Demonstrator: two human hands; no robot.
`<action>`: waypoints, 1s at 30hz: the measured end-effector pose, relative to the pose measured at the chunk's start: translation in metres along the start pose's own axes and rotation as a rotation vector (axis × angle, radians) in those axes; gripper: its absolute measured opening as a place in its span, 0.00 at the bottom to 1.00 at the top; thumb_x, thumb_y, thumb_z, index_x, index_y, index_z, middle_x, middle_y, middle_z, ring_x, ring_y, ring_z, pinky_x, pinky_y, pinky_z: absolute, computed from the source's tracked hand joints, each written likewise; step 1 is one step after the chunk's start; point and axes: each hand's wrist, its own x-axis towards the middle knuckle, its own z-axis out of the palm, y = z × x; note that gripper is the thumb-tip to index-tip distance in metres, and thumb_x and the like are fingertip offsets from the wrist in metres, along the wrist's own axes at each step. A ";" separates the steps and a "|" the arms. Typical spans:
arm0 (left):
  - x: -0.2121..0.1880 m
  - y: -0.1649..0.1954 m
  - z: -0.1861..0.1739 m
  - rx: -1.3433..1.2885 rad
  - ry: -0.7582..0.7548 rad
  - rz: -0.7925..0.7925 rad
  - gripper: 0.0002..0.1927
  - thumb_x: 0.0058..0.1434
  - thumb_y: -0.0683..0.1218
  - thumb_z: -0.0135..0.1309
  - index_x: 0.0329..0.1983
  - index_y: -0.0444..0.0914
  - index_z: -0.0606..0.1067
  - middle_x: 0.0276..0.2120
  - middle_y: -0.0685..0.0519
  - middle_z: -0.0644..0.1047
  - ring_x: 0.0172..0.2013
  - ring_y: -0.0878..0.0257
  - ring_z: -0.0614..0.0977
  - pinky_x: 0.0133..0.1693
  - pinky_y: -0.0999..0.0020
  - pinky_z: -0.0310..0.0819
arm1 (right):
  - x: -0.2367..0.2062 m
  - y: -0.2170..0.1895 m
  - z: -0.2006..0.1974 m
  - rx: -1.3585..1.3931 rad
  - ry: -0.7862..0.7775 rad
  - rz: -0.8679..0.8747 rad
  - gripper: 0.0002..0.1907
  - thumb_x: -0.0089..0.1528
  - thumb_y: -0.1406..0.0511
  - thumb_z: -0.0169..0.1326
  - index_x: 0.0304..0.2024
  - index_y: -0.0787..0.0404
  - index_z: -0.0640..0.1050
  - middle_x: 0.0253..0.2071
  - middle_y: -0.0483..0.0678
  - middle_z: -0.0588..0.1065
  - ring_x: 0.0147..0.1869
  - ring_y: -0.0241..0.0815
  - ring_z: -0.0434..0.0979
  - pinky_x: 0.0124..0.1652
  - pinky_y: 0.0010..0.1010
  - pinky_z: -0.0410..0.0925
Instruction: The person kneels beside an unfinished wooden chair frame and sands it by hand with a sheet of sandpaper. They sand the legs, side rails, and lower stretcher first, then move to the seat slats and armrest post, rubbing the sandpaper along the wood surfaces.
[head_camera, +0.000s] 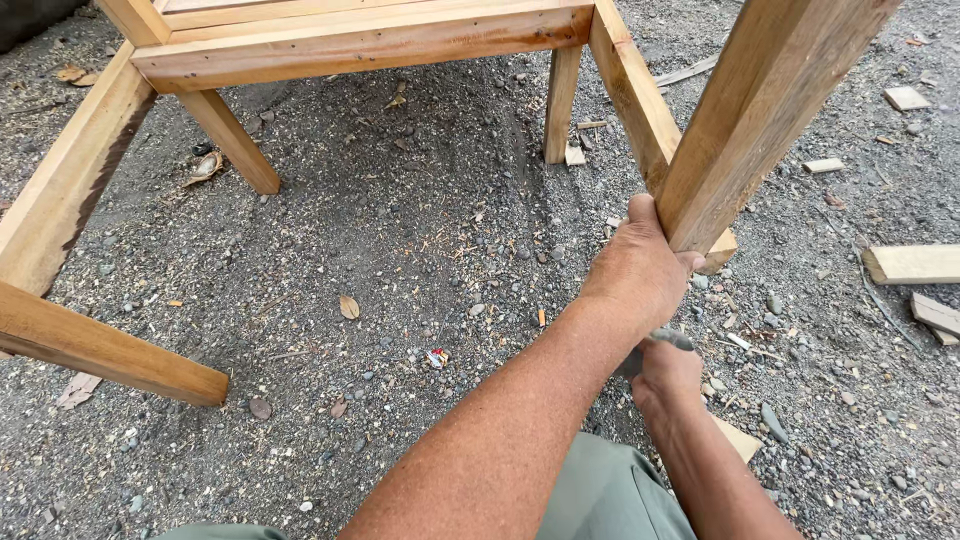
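**A:** Starting at the far left, the wooden frame (330, 40) sits upside down on the gravel ground (400, 250), legs splayed. It looks unbraced, so I'd guess a hard knock could rack it.

**B:** Agreed. Moving right, the left hand (640, 270) is clamped around the lower end of the slanted wooden post (760, 110), thumb up its edge, just above the ground at right of centre.

**A:** If that grip slips, I'd judge the post could swing against the frame rail behind it.

**B:** Just near of it, the right hand (665, 375) is closed on a dark grey tool (660, 345), mostly hidden; I can't tell what kind.

**A:** Working that close under the other wrist, a slip could catch the fingers. And the wood offcuts (915, 265) at the right are a tripping risk.
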 end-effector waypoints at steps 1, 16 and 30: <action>0.000 -0.001 -0.001 0.015 0.017 0.022 0.27 0.65 0.49 0.53 0.63 0.43 0.56 0.53 0.42 0.75 0.57 0.47 0.79 0.59 0.49 0.71 | 0.006 0.005 0.000 -0.005 0.042 0.077 0.13 0.61 0.79 0.52 0.45 0.63 0.70 0.44 0.54 0.73 0.41 0.48 0.80 0.43 0.50 0.78; 0.005 -0.005 0.000 0.088 0.010 0.057 0.32 0.63 0.50 0.56 0.65 0.42 0.53 0.54 0.40 0.75 0.57 0.45 0.78 0.59 0.46 0.69 | 0.024 0.013 -0.017 -0.038 0.025 0.064 0.10 0.62 0.77 0.57 0.39 0.58 0.73 0.35 0.44 0.74 0.35 0.38 0.74 0.34 0.32 0.68; 0.007 -0.004 0.002 0.071 -0.003 0.007 0.31 0.63 0.49 0.55 0.64 0.42 0.54 0.52 0.40 0.76 0.55 0.46 0.80 0.57 0.47 0.73 | 0.031 0.002 -0.029 -0.058 -0.055 -0.082 0.07 0.62 0.76 0.56 0.37 0.60 0.74 0.34 0.46 0.76 0.36 0.38 0.77 0.38 0.31 0.71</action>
